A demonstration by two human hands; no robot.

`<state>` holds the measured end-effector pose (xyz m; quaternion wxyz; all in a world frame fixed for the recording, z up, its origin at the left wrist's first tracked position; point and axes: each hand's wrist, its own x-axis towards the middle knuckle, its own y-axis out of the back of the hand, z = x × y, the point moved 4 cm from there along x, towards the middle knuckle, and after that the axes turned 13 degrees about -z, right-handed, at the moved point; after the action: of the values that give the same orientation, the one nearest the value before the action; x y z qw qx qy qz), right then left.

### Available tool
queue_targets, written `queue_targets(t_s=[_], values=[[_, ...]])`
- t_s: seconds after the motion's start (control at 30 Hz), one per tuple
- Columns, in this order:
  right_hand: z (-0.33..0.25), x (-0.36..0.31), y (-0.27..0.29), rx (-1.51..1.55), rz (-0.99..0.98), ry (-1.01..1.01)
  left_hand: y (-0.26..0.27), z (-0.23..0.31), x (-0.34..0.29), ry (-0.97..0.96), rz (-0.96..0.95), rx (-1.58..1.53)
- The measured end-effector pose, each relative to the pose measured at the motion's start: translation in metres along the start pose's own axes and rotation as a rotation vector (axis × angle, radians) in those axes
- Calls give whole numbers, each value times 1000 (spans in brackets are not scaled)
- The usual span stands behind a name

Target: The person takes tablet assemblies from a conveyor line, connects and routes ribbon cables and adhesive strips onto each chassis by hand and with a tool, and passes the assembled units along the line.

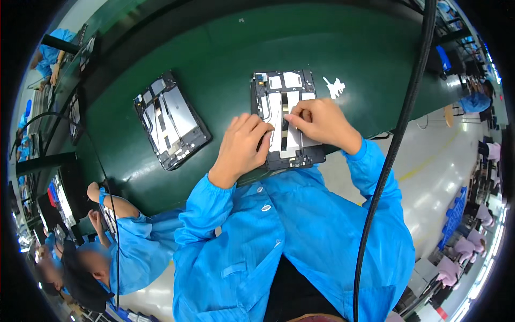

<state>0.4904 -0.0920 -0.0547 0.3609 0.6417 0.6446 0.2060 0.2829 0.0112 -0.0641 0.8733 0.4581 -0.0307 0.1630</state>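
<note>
An opened tablet lies on the green bench right in front of me, its silvery inner panels and dark strip exposed. My left hand grips its left edge, with the fingers curled over the panel and the thumb lower down. From the right, my right hand reaches over the tablet, thumb and forefinger pinched together at the dark middle strip. Whatever sits between those fingertips is too small to make out. A second opened tablet lies tilted to the left, untouched.
Crumpled white scraps lie right of the near tablet on the green bench. A thick black cable hangs down on my right. To my left sits a co-worker in a blue sleeve. Blue crates stand on the floor at right.
</note>
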Motion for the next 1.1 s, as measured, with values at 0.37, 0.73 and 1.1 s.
queue_targets(t_s=[0.37,0.73,1.1], values=[[-12,-54,-22,507,-38,-24,-14,24,-12,-81,53,-56],[-14,-89,-64,419,191,308,-14,35,-19,44,91,-136],[-15,-81,-70,359,306,395,-12,40,-13,49,25,-205]])
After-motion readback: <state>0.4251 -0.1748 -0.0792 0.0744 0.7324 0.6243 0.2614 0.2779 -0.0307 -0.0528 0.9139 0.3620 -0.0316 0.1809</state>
